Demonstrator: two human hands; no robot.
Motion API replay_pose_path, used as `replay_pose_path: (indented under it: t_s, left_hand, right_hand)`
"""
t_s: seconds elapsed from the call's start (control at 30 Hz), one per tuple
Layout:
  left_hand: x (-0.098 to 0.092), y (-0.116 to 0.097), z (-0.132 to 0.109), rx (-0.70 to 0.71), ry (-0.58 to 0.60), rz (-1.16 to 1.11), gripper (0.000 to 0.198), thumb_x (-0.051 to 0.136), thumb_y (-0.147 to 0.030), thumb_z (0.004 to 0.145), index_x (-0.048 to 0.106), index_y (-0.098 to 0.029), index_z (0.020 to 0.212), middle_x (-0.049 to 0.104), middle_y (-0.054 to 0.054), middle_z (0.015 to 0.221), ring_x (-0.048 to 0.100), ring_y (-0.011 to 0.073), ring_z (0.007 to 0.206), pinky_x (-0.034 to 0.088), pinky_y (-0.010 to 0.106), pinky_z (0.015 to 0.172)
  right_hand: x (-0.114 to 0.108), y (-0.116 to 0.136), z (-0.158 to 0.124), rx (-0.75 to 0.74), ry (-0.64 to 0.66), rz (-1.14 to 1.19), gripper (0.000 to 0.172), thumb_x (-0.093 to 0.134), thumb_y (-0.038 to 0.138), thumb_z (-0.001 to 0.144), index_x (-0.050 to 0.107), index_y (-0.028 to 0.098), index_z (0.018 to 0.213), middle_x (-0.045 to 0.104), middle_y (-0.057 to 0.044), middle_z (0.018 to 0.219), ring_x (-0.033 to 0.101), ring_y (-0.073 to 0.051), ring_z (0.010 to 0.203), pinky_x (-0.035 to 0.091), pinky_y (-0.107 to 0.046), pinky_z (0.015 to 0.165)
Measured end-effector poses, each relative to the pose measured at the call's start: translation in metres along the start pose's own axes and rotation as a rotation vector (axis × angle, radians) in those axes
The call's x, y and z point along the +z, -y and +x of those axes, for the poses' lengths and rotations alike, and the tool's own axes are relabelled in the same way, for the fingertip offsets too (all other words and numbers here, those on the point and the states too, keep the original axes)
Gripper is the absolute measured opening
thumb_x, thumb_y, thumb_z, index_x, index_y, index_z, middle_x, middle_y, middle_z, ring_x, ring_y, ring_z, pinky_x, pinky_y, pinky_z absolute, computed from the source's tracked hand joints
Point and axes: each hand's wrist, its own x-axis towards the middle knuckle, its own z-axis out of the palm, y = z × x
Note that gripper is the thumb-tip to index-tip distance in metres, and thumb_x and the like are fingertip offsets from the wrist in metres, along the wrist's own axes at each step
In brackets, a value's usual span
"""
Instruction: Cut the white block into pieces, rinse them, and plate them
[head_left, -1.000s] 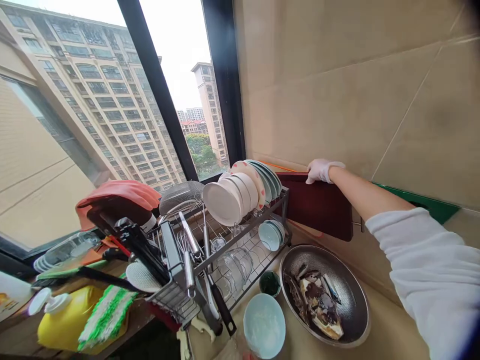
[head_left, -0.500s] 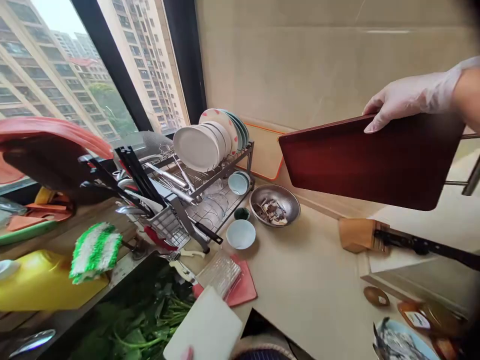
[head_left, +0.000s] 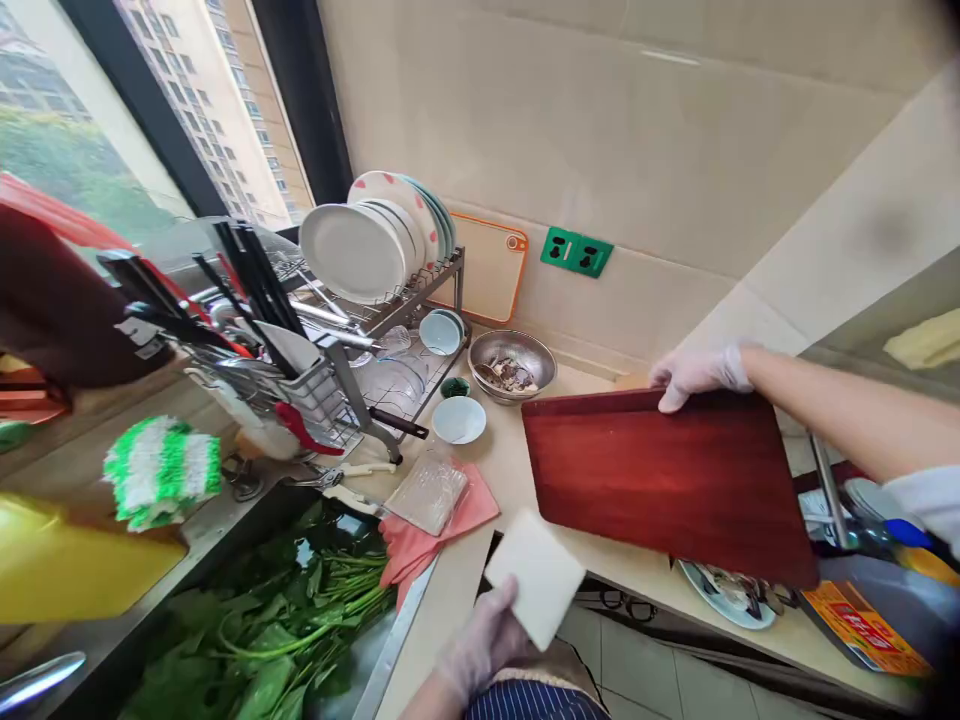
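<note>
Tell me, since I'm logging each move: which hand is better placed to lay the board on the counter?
Right. The right hand grips the far edge of the board, which hangs tilted over the counter; the left hand holds a white block.

Gloved right grip (head_left: pixel 697 372) reaches forward, fingers curled; gloved left grip (head_left: pixel 480 640) clasps low.

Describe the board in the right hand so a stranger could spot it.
Right of the dish rack by the window, past the steel bowl, the gloved right hand grips a cutting board tilted above the counter. It is dark red wood, unlike the pale, orange-rimmed board leaning on the wall.
</note>
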Motion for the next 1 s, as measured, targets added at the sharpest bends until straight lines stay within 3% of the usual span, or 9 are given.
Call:
replay_pose_path:
  t_s: [0.1,0.2,0.3,0.43,0.57,0.7,0.87,1.0]
  left_hand:
    - [0.004,0.020,0.051,-0.028,0.129,0.005,0.069,0.072,-0.035,0.072,0.049,-0.011,0.132,0.055,0.019,0.132,0.036,0.0351,0.134,0.017,0.053,0.114]
    - [0.013,0.031,0.075,0.005,0.165,-0.001,0.060,0.069,-0.034,0.074,0.054,-0.008,0.126,0.056,0.019,0.131,0.035,0.0343,0.134,0.016,0.052,0.114]
    - [0.021,0.032,0.079,0.067,0.127,-0.003,0.051,0.066,-0.033,0.077,0.059,-0.008,0.120,0.060,0.018,0.127,0.037,0.0338,0.133,0.017,0.052,0.114]
    - [0.034,0.020,0.078,0.173,-0.011,0.025,0.041,0.062,-0.030,0.080,0.063,-0.011,0.117,0.064,0.015,0.122,0.041,0.0314,0.131,0.019,0.051,0.114]
    - [0.051,0.012,0.085,0.256,-0.073,0.098,0.043,0.064,-0.029,0.079,0.062,-0.010,0.117,0.062,0.017,0.124,0.043,0.0328,0.130,0.021,0.050,0.114]
    - [0.060,0.011,0.097,0.313,-0.161,0.139,0.049,0.068,-0.035,0.075,0.062,-0.009,0.117,0.061,0.020,0.124,0.043,0.0366,0.128,0.023,0.052,0.112]
    - [0.052,0.006,0.109,0.367,-0.272,0.166,0.056,0.073,-0.039,0.069,0.063,-0.011,0.117,0.061,0.021,0.123,0.045,0.0386,0.126,0.027,0.052,0.110]
    - [0.050,0.001,0.116,0.394,-0.332,0.179,0.064,0.074,-0.041,0.067,0.060,-0.012,0.122,0.063,0.020,0.121,0.046,0.0398,0.125,0.030,0.054,0.107]
  right_hand:
    - [0.038,-0.027,0.008,-0.008,0.093,0.296,0.017,0.070,0.007,0.064,0.072,0.005,0.081,0.072,-0.011,0.073,0.066,-0.015,0.057,0.045,-0.020,0.054]
    - [0.067,-0.056,0.023,0.021,0.167,0.498,0.020,0.074,0.016,0.061,0.073,0.011,0.081,0.072,-0.011,0.074,0.068,-0.020,0.061,0.050,-0.024,0.055]
    - [0.087,-0.081,0.047,0.014,0.232,0.620,0.029,0.075,0.026,0.060,0.072,0.015,0.086,0.073,-0.010,0.078,0.068,-0.021,0.063,0.054,-0.026,0.059]
    - [0.104,-0.106,0.094,-0.009,0.358,0.671,0.034,0.075,0.034,0.058,0.069,0.015,0.086,0.073,-0.009,0.078,0.069,-0.021,0.066,0.056,-0.030,0.066]
    - [0.114,-0.126,0.147,-0.053,0.480,0.684,0.035,0.074,0.038,0.058,0.068,0.015,0.083,0.073,-0.011,0.083,0.070,-0.023,0.072,0.056,-0.032,0.070]
    - [0.121,-0.135,0.189,-0.061,0.548,0.705,0.033,0.073,0.036,0.057,0.068,0.014,0.080,0.073,-0.010,0.077,0.070,-0.023,0.070,0.056,-0.033,0.070]
    - [0.134,-0.128,0.226,-0.120,0.657,0.763,0.032,0.072,0.034,0.058,0.067,0.017,0.084,0.073,-0.010,0.083,0.070,-0.022,0.073,0.055,-0.032,0.073]
    - [0.149,-0.125,0.247,-0.131,0.669,0.777,0.031,0.072,0.034,0.058,0.067,0.018,0.084,0.073,-0.009,0.081,0.070,-0.023,0.073,0.055,-0.034,0.073]
